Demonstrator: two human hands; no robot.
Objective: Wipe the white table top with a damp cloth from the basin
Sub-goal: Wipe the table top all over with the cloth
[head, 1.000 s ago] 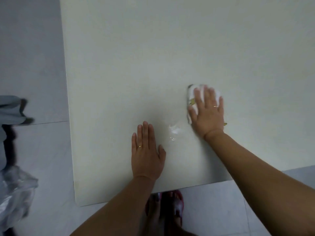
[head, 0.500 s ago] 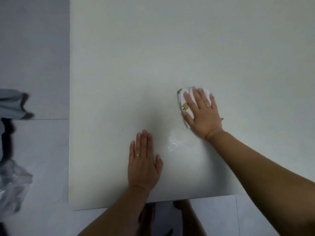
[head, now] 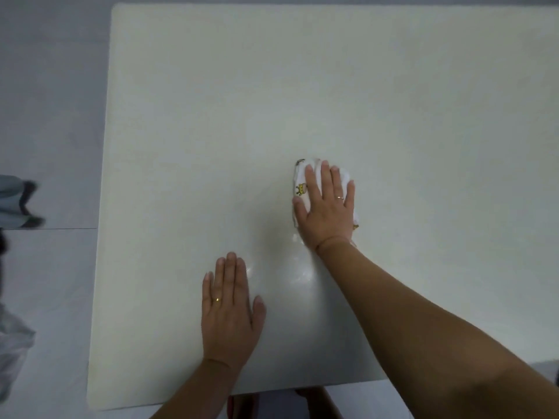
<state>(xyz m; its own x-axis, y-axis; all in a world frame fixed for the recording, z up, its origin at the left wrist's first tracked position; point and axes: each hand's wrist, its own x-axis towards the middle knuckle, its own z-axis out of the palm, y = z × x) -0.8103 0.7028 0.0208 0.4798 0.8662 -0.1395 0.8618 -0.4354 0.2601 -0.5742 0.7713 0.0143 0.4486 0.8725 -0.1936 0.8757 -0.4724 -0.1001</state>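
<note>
The white table top [head: 302,86] fills most of the head view. My right hand [head: 326,207] lies flat on a folded white cloth [head: 301,181] with small yellow prints, pressing it onto the table's middle. Most of the cloth is hidden under the palm and fingers. My left hand [head: 230,309] rests flat on the table near its front edge, fingers together, holding nothing. A wet shine [head: 299,273] lies on the surface between the two hands. The basin is not in view.
Pale floor tiles [head: 51,116] run along the table's left side. A clear plastic bag [head: 12,352] and a grey object [head: 15,195] lie at the left edge of the view. Feet in sandals show under the front edge [head: 242,406].
The view has tilted up, so more of the table's far side shows. My right hand has slid the cloth a little across the table, leaving a wet trail. My left hand stays flat.
</note>
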